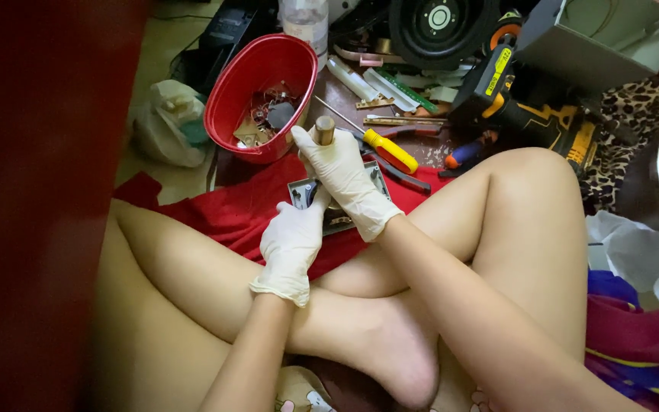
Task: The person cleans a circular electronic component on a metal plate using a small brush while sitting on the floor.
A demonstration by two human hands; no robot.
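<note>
Two gloved hands (293, 244) (342, 172), one wooden-handled tool (324, 130)

Single head-worn view, looking steeply down, close over crossed legs (390, 305), cluttered floor beyond

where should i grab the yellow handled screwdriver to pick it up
By the yellow handle, coming from above. It lies flat beside the red bowl, with the thin shaft pointing up-left; the handle is the thick part and lies bare just right of the gloved right hand.
</note>
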